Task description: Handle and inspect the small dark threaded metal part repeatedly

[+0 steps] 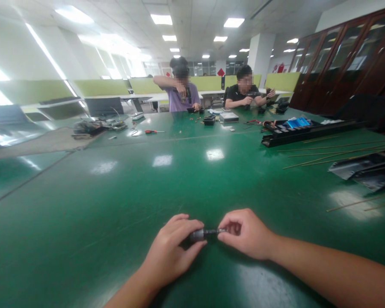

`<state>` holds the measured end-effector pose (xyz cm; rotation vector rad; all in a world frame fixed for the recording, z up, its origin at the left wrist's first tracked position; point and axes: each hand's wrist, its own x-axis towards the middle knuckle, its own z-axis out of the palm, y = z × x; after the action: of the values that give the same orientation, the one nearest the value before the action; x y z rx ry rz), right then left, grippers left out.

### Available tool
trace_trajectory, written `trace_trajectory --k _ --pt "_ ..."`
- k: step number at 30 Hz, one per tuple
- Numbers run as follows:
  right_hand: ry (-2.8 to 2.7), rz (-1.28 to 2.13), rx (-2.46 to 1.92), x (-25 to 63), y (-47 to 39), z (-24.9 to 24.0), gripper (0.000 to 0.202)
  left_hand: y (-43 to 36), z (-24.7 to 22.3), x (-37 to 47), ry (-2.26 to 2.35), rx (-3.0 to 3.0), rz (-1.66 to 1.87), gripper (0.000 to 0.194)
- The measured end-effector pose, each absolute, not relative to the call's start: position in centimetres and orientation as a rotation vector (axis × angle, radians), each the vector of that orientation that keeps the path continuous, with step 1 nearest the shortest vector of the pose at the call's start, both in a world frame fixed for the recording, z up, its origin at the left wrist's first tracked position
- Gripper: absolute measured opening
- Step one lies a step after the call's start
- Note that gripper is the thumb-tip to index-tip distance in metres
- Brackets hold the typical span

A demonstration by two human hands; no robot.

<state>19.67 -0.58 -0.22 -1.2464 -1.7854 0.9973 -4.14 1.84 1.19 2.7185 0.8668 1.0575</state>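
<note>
Office room, lit by ceiling lights (161,19); green partitions (98,87) behind, one white column (259,55), dark wood cabinets (336,64) along the right.

Bench (122,192): green, glossy, reflecting the lights.

Cylinder (198,234): grey and dark, lying sideways over the near part of the bench, directly before me; whether it touches the surface I cannot tell. Shaft (211,232): thin, dark, extending from the cylinder's right end.

My left grip (171,250): wrapped about the cylinder, thumb on the near side, fingers on the far side. My right grip (252,235): pinching the shaft's free end between thumb and fingertips, the other fingers curled in. The two grips stand apart, a stretch of bare shaft between them.

Right side of the bench: black channel (291,139) with a blue bundle (298,123) upon it; several thin rods (321,153), loosely crossed; metal trays (365,169) near the edge.

Far side: screwdriver (154,131), red-handled, lying flat; flat box (229,117); small black part (209,121) beside it. Left: heap of parts (91,127), details blurred.

Seated beyond: one person in purple (181,96), one person in black (242,96), the latter holding a dark tool.
</note>
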Motion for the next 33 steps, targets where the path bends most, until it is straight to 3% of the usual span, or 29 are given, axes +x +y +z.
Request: trace_trajectory --k 33 --pt "-1.769 0.97 -1.21 20.18 -0.02 0.04 0.009 2.02 0.76 -4.91 1.02 2.715 1.04 0.022"
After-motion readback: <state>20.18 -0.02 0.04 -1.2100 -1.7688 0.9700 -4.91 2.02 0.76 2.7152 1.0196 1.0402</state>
